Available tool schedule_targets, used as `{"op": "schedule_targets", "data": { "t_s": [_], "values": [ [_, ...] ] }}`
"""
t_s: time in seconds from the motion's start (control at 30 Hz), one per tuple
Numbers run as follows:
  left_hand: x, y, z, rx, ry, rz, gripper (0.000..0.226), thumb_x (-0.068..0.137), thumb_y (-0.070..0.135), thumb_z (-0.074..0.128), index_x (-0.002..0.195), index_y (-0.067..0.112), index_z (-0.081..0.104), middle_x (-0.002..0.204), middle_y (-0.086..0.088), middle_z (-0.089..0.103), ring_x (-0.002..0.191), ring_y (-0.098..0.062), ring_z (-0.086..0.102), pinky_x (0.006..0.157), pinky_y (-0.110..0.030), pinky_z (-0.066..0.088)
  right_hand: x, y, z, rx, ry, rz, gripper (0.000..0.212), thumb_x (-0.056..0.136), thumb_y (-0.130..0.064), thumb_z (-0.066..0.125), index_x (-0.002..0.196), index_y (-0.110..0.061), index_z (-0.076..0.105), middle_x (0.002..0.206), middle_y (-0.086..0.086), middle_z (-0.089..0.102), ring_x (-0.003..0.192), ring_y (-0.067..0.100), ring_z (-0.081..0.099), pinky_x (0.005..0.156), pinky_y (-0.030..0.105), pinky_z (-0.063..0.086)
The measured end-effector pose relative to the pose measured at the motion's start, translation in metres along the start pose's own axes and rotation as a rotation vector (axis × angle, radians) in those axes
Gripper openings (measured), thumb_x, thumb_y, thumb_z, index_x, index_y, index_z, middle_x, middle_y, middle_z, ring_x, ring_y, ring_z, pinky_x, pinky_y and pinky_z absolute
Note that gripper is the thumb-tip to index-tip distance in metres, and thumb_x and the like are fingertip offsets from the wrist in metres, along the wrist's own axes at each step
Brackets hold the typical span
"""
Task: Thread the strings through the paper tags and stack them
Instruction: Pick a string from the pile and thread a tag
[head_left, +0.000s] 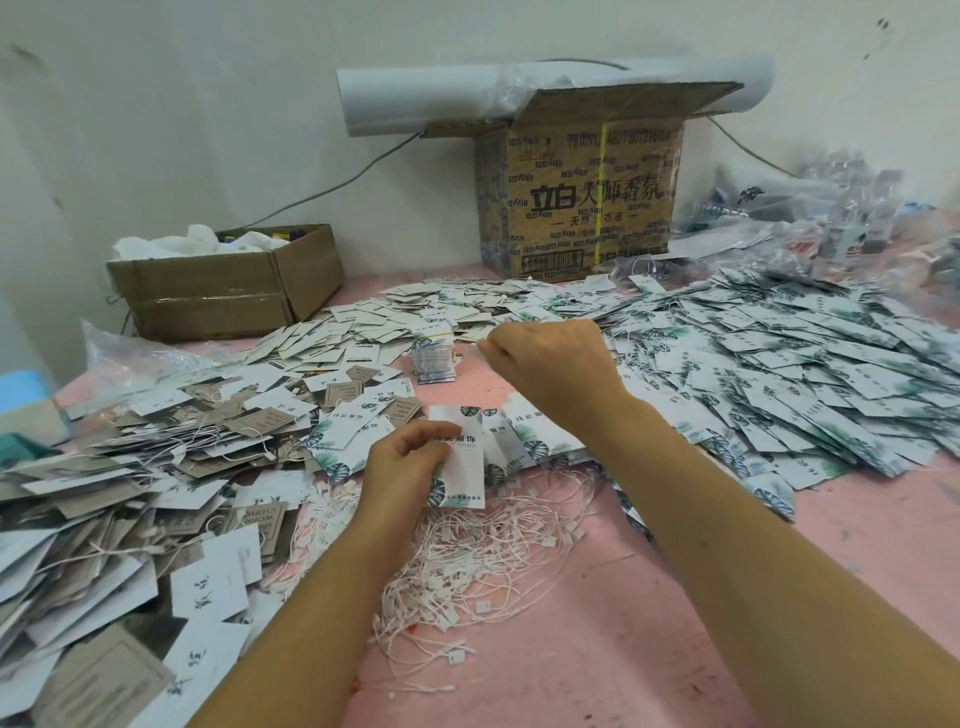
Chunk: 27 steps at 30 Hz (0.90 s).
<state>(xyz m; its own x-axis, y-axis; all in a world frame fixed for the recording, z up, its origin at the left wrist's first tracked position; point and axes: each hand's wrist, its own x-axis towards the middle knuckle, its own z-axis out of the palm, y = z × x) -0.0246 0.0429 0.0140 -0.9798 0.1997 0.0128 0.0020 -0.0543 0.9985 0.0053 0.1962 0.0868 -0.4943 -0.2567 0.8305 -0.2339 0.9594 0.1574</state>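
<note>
L hand grips one leaf-print tag, fingers curled round its left edge, just above the loose strings heaped on the pink surface. R hand is raised beyond it, fingers curled tight w/ thumb and forefinger pinched. A pale speck at the tips reads to me as a string end, but the line is too thin to trace, so I can't confirm it runs to the tag. The tag's hole isn't visible either.

My read: mid-thread, pulling thru. To do it well I'd grip low on the tag w/ L so the top edge is free, and pull R straight away from the hole, not sideways, b/c card tears at the punch. Go slow near the end so the plastic lock doesn't snag. Then lay it on the banded stack just beside R hand, print same way up, edges squared. Watch the forearms: the leaf-print pile lies under R arm and the grey tags lie near L, both easy to sweep.
</note>
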Motion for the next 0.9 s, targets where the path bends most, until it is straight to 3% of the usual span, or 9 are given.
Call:
{"op": "schedule_targets", "data": {
  "t_s": [0.07,0.1,0.17,0.27,0.4,0.47,0.6,0.8,0.9],
  "values": [
    [-0.002,0.005,0.002,-0.085,0.024,-0.050,0.028,0.090,0.002,0.050,0.078,0.015,0.072,0.096,-0.011,0.066,0.075,-0.030,0.060,0.043,-0.025,0.046,0.001,-0.008,0.001,0.052,0.001,-0.093,0.028,0.080,-0.016,0.069,0.055,-0.006,0.059,0.038,0.001,0.048,0.028,0.015,0.039,0.039,0.017,0.025],
    [-0.001,0.008,0.003,-0.140,0.041,-0.068,0.026,0.089,0.006,0.052,0.076,0.014,0.072,0.094,-0.012,0.066,0.076,-0.031,0.060,0.043,-0.026,0.047,0.002,-0.013,0.001,0.087,-0.021,-0.130,0.027,0.080,-0.017,0.069,0.056,-0.006,0.060,0.038,0.001,0.048,0.028,0.014,0.039,0.040,0.017,0.026],
    [-0.001,0.012,0.003,-0.222,0.069,-0.085,0.028,0.091,0.023,0.053,0.074,0.014,0.073,0.094,-0.011,0.067,0.081,-0.030,0.062,0.062,-0.039,0.052,0.002,-0.023,0.001,0.166,-0.090,-0.190,0.025,0.081,-0.017,0.067,0.059,-0.006,0.061,0.040,0.002,0.050,0.030,0.014,0.040,0.041,0.018,0.027],
    [-0.001,0.013,0.000,-0.248,0.111,-0.114,0.041,0.094,0.048,0.047,0.090,0.015,0.069,0.107,-0.012,0.067,0.101,-0.032,0.061,0.089,-0.050,0.048,0.000,-0.035,0.004,0.276,-0.225,-0.248,0.025,0.086,-0.015,0.062,0.063,-0.004,0.063,0.044,0.001,0.050,0.034,0.015,0.041,0.041,0.022,0.036],
    [0.001,0.012,-0.004,-0.242,0.132,-0.102,0.015,0.088,0.024,0.062,0.091,0.010,0.068,0.105,-0.017,0.068,0.109,-0.035,0.060,0.084,-0.041,0.046,-0.001,-0.041,0.005,0.218,-0.417,-0.281,0.026,0.094,-0.025,0.050,0.085,-0.011,0.071,0.066,0.003,0.067,0.055,0.022,0.057,0.052,0.025,0.034],
    [0.003,0.011,-0.006,-0.252,0.127,-0.096,0.010,0.088,0.016,0.063,0.086,0.008,0.069,0.094,-0.018,0.070,0.097,-0.033,0.065,0.082,-0.043,0.049,0.002,-0.039,0.004,0.283,-0.466,-0.202,0.022,0.093,-0.028,0.052,0.098,-0.019,0.072,0.074,0.002,0.070,0.061,0.019,0.054,0.057,0.025,0.033],
    [0.005,0.009,-0.008,-0.264,0.146,-0.075,0.012,0.089,0.018,0.062,0.082,0.009,0.065,0.066,-0.006,0.068,0.054,-0.019,0.063,0.048,-0.026,0.049,0.005,-0.031,0.002,0.488,-0.500,0.067,0.020,0.089,-0.028,0.060,0.097,-0.016,0.074,0.078,0.002,0.073,0.064,0.016,0.058,0.066,0.026,0.045],
    [0.002,0.007,-0.005,-0.184,0.059,0.039,0.015,0.087,0.019,0.064,0.075,0.010,0.065,0.061,-0.002,0.069,0.050,-0.015,0.063,0.051,-0.028,0.050,0.009,-0.015,0.007,0.437,-0.423,0.434,0.020,0.088,-0.031,0.062,0.093,-0.016,0.074,0.095,0.000,0.072,0.086,0.016,0.063,0.081,0.036,0.051],
    [-0.002,0.007,-0.001,-0.101,0.001,0.106,0.024,0.085,0.024,0.066,0.077,0.003,0.061,0.070,-0.015,0.065,0.058,-0.024,0.058,0.058,-0.034,0.046,0.010,-0.011,0.009,0.510,-0.422,0.547,0.019,0.086,-0.028,0.064,0.093,-0.013,0.074,0.099,0.002,0.071,0.089,0.016,0.062,0.084,0.036,0.051]
  ]
}}
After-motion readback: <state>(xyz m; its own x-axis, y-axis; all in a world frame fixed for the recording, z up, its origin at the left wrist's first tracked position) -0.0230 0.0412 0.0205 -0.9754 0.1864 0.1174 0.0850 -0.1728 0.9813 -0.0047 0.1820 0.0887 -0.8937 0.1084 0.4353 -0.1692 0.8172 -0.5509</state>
